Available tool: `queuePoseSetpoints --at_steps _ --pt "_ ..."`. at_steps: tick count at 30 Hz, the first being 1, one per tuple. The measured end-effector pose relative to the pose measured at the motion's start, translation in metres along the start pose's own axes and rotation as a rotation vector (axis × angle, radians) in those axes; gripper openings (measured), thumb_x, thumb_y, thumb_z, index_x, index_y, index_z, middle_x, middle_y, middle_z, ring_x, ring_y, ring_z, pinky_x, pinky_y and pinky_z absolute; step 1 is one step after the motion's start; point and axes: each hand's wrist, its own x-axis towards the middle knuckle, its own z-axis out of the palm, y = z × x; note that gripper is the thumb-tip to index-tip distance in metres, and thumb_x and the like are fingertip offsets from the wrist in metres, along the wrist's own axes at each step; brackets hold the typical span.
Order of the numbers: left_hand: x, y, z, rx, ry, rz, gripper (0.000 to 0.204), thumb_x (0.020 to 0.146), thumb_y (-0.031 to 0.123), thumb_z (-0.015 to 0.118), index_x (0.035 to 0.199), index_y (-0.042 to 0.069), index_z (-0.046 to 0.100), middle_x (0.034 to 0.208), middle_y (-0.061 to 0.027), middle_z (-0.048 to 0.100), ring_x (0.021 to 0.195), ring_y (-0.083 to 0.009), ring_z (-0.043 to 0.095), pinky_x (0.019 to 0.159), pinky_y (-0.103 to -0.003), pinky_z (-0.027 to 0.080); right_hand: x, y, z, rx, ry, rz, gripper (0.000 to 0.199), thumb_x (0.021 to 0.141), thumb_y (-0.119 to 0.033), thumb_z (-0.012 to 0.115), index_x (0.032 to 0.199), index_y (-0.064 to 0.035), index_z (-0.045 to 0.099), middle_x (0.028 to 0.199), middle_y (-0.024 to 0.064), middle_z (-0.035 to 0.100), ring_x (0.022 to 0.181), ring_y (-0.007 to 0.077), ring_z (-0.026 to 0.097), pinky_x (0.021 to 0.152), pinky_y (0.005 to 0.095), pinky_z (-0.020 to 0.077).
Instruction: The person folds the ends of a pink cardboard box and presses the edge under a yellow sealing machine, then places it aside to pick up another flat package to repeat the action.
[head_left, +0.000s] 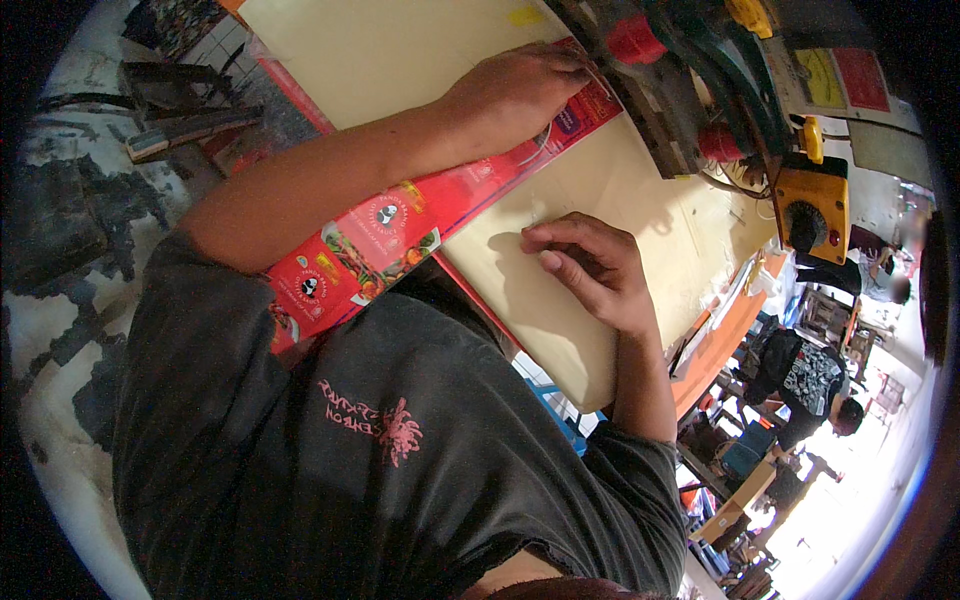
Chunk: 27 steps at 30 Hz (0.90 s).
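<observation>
A long strip of red printed plastic film [470, 190], with pictures of food on it, runs slantwise across the cream tabletop [560, 330]. Its near end drapes over the table's edge against my dark shirt. My left hand [520, 90] is at the strip's far end, beside a dark machine bar [640, 100]. Its fingers are bent down on the film, the tips partly hidden. Over the bare tabletop to the right of the strip, my right hand [595, 265] hovers with fingers loosely curled. A gap shows between thumb and forefinger, with nothing in it.
Red knobs [637, 40] and green parts top the machine bar. A yellow control box [812, 215] with a black dial is at the right. An orange-edged bench [725, 350] holds papers. Farther right, a person [810, 385] bends among clutter. A stained floor [70, 260] lies left.
</observation>
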Motion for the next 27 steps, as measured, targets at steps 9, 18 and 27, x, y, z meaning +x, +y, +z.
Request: queuePoseSetpoints --at_steps 9,18,27 --pt "-0.001 0.0037 -0.0017 0.048 0.014 0.01 0.046 0.1 0.006 0.057 0.146 0.004 0.058 0.144 -0.0212 0.063 0.132 -0.0412 0.061 0.113 -0.047 0.053 -0.0009 0.0004 0.0005 -0.013 0.012 -0.003 0.022 0.102 -0.009 0.073 0.122 -0.0007 0.076 0.106 0.014 0.078 0.101 0.0252 0.076 0.089 0.0359 0.0592" --pt "0.0005 0.0029 0.0003 0.047 -0.005 0.0 0.045 0.1 0.005 0.056 0.145 0.004 0.059 0.143 -0.0218 0.063 0.132 -0.0414 0.061 0.114 -0.047 0.053 -0.0013 0.0014 0.001 0.013 0.009 0.012 0.023 0.102 -0.01 0.073 0.123 -0.0003 0.076 0.107 0.0139 0.077 0.101 0.0245 0.075 0.089 0.0356 0.0592" --pt "-0.0009 0.0049 -0.0029 0.069 -0.014 -0.003 0.047 0.099 0.005 0.058 0.146 0.003 0.059 0.145 -0.0211 0.063 0.134 -0.0407 0.06 0.114 -0.046 0.053 -0.0007 -0.0002 0.0007 0.008 0.005 0.019 0.022 0.102 -0.011 0.073 0.122 -0.0003 0.076 0.107 0.0146 0.077 0.102 0.0255 0.076 0.09 0.036 0.0589"
